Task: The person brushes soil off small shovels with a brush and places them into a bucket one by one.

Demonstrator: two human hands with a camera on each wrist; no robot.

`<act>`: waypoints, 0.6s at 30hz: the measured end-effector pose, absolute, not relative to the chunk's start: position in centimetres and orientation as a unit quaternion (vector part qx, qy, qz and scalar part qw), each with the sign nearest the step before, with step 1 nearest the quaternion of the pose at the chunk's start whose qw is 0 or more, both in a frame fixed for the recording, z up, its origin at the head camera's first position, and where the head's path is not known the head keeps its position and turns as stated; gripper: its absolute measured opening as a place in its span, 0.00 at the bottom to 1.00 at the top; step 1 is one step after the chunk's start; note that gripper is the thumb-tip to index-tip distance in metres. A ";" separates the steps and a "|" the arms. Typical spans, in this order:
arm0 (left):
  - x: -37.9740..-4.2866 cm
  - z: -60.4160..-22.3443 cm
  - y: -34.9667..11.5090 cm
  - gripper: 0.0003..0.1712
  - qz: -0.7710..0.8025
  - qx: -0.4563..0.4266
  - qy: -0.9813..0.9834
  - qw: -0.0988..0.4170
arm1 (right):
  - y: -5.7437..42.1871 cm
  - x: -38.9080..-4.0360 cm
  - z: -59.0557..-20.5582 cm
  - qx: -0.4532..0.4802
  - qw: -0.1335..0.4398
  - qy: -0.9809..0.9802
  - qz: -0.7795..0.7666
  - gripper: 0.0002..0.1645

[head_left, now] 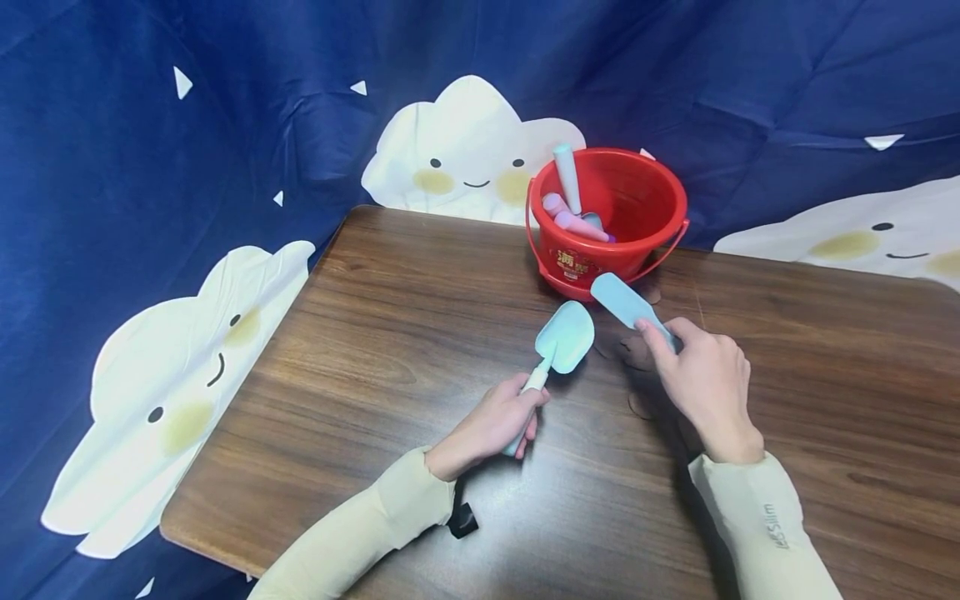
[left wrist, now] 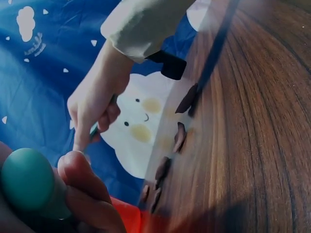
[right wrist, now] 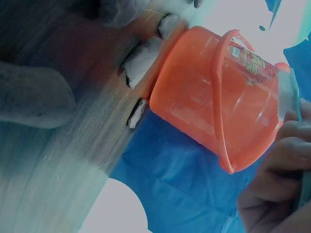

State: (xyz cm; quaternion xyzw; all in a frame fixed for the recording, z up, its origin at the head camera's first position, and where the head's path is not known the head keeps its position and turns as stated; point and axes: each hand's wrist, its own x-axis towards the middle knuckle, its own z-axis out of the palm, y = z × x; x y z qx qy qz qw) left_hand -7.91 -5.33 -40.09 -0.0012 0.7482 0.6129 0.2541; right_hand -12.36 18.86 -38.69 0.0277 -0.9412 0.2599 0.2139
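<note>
My left hand [head_left: 498, 417] grips the pale handle of a light-blue hand trowel [head_left: 566, 337], its broad blade facing up above the table. In the left wrist view, the green end of the trowel handle [left wrist: 28, 177] pokes out of the fist. My right hand [head_left: 708, 379] holds a second, narrower light-blue trowel [head_left: 622, 302], whose blade points toward the red bucket [head_left: 600, 265]. Thumb and fingers wrap its handle, mostly hidden by the hand. Inside the bucket lean several tools, including one with a whitish handle [head_left: 567, 179] and some with pink handles [head_left: 583, 226].
Several thin brown pieces [head_left: 637, 354], like bark or dry leaves, lie on the wooden table [head_left: 360, 333] beside the bucket's base. The bucket's handle [right wrist: 218, 97] hangs down its side. Behind the table is a blue cloth [head_left: 255, 50] with cloud prints.
</note>
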 end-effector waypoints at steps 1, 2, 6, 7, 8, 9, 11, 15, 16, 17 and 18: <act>-7.9 -40.1 -5.3 0.13 0.614 0.003 0.748 0.251 | 18.9 -12.3 -38.7 0.025 0.215 -0.940 0.262 0.23; -7.9 -40.2 -5.4 0.11 0.618 0.005 0.747 0.247 | 18.9 -12.3 -38.6 0.022 0.215 -0.940 0.265 0.23; -8.0 -40.4 -5.4 0.12 0.633 0.012 0.737 0.238 | 19.1 -12.2 -38.5 0.016 0.221 -0.935 0.278 0.23; -8.0 -40.4 -5.4 0.13 0.635 0.011 0.735 0.238 | 19.1 -12.2 -38.4 0.017 0.221 -0.933 0.284 0.22; -8.0 -40.4 -5.4 0.14 0.637 0.009 0.733 0.237 | 19.1 -12.1 -38.4 0.020 0.222 -0.931 0.291 0.21; -8.0 -40.4 -5.5 0.16 0.638 0.008 0.732 0.237 | 19.0 -12.1 -38.3 0.023 0.223 -0.928 0.297 0.20; -8.1 -40.5 -5.5 0.17 0.639 0.006 0.732 0.238 | 18.9 -12.0 -38.2 0.032 0.222 -0.923 0.311 0.19; -8.1 -40.5 -5.6 0.17 0.620 0.011 0.751 0.226 | 18.6 -11.8 -37.9 0.063 0.201 -0.920 0.330 0.16; -8.0 -40.5 -5.6 0.17 0.609 0.014 0.762 0.220 | 18.4 -11.7 -37.8 0.075 0.192 -0.920 0.332 0.15; -8.0 -40.5 -5.6 0.15 0.596 0.018 0.774 0.213 | 18.3 -11.6 -37.7 0.089 0.182 -0.921 0.333 0.15; -8.0 -40.5 -5.6 0.13 0.582 0.021 0.787 0.204 | 18.1 -11.5 -37.6 0.105 0.171 -0.922 0.331 0.14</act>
